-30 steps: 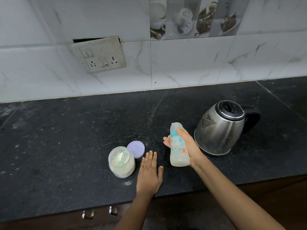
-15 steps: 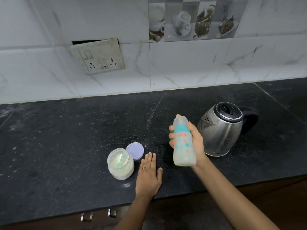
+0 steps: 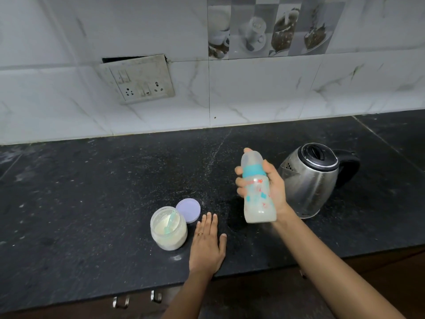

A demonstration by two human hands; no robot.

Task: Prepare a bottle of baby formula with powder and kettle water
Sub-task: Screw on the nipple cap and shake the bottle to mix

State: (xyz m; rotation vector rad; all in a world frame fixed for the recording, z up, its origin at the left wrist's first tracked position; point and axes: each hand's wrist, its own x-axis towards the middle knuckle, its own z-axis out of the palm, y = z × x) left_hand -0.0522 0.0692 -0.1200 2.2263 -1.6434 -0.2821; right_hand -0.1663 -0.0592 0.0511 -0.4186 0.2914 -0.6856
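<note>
A dark stone table (image 3: 92, 192) runs along a white marbled tile wall (image 3: 253, 100). A grimy switchboard (image 3: 140, 80) hangs loose on the wall, with a dark gap above it. A band of picture tiles (image 3: 271, 26) sits higher up. At the right of the table stands a steel kettle (image 3: 308, 180), lid closed, black handle turned away to the right. Near the front edge stands an open jar (image 3: 169, 231) of pale powder with a light green scoop (image 3: 171, 221) lying inside. Its lilac lid (image 3: 188, 210) lies flat just behind the jar, touching it or nearly so. Two metal drawer handles (image 3: 120, 302) show below the table edge.

The left hand (image 3: 208, 245) lies flat on the table, palm down, fingers straight and close together, thumb out to the right. It has a ring (image 3: 200, 233) on one finger. It is just right of the jar, and its fingertips come near the lid.

The right hand (image 3: 276, 187) is wrapped around the bottle (image 3: 257, 199), fingers curling round its left side and one fingertip up by the cap. The bottle is held off the table, nearly upright, clear cap and teal collar on top. It sits between the left hand and the kettle, in front of the kettle's spout side and well apart from the jar. Its body looks milky; how full it is cannot be told.
</note>
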